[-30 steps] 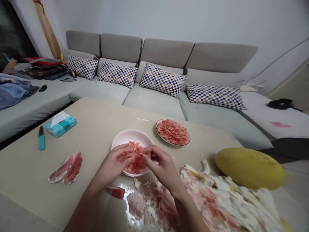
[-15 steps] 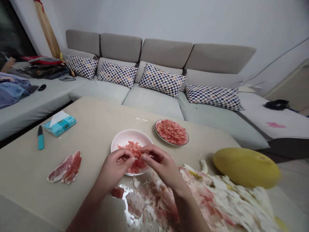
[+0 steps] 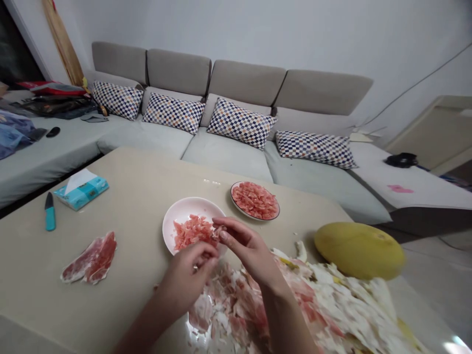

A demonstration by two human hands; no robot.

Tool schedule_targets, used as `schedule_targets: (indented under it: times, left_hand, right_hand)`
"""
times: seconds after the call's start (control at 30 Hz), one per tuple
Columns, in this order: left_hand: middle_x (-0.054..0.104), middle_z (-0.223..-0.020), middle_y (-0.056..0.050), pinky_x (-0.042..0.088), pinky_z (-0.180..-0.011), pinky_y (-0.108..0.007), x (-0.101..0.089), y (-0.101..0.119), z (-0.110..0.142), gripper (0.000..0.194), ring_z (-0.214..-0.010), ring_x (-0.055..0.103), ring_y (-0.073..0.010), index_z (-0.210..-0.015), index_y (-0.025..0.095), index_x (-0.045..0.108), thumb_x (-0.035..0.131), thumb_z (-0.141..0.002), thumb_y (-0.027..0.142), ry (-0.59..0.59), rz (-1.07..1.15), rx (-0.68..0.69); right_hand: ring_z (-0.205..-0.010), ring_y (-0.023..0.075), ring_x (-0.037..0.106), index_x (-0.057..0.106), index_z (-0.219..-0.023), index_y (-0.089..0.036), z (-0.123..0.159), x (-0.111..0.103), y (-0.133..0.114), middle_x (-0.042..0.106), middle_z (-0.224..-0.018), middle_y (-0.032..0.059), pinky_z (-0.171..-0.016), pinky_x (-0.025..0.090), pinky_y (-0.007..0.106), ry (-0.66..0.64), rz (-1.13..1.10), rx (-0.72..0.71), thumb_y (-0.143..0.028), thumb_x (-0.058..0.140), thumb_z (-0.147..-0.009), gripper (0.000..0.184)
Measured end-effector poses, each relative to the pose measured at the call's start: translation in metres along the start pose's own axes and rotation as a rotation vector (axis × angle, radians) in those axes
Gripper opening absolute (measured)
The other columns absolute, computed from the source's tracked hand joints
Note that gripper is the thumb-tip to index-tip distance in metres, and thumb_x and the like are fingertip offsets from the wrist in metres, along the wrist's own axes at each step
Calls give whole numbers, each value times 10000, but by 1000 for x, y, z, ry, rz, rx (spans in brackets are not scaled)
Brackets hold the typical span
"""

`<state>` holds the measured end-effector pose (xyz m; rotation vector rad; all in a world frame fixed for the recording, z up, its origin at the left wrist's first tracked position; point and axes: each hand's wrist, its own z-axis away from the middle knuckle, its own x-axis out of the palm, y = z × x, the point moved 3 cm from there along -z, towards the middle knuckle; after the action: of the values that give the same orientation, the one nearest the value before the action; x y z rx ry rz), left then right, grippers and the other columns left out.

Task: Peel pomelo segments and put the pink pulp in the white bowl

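Sofa (image 3: 228, 157) behind table (image 3: 136, 196)
Four checked cushions (image 3: 241, 123) line the sofa's back edge; a tissue pack (image 3: 83, 191) lies by the table's left edge; a curtain (image 3: 63, 42) hangs near the sofa's back left corner.

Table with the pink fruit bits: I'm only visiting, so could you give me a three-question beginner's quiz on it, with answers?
1. True or false: the knife lies to the left of the tissue pack.
2. Which one pinches a small pinkish piece by the bowl? A) left hand; B) right hand.
3. Fill in: the plate beyond the bowl has a ____ edge.

Key: 1. True. 2. B. 3. Dark.
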<state>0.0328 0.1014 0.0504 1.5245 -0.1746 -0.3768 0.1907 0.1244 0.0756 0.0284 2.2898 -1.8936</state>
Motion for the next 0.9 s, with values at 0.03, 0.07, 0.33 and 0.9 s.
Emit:
schedule_targets:
  times: [0.03,0.07,0.33,0.9]
  left_hand:
    - [662,-774,-4,434,-551,-252,-7,0,-2,127,-603,575,-152,-922,229,660,564,-864,289,61,44,-14]
    - [673,-820,-16,437,-540,-251,-14,0,-3,151,-614,582,-155,-956,231,662,573,-865,312,123,68,-11]
    - [719,-960,-63,517,-682,-302,-30,4,-5,166,-815,650,-220,-888,238,761,649,-834,349,267,-20,85]
    - [691,-855,-39,485,-622,-232,-31,6,-5,120,-779,643,-171,-769,198,699,593,-827,194,362,-154,204]
  right_hand:
    - [-1054,217,658,714,-1124,-279,0,1,-2,688,-1187,57,-969,538,392,-4,4,-15,-329,687,-868,262]
    - [-1028,210,666,706,-1135,-280,1,2,-3,685,-1186,59,-954,548,383,-10,2,-24,-314,693,-863,274]
    - [-995,208,676,675,-1175,-271,5,17,-4,669,-1109,67,-923,583,383,-29,24,-117,-275,667,-886,288]
    - [-826,181,680,719,-953,-213,4,33,-3,709,-976,58,-719,564,296,28,222,-86,-293,662,-877,124]
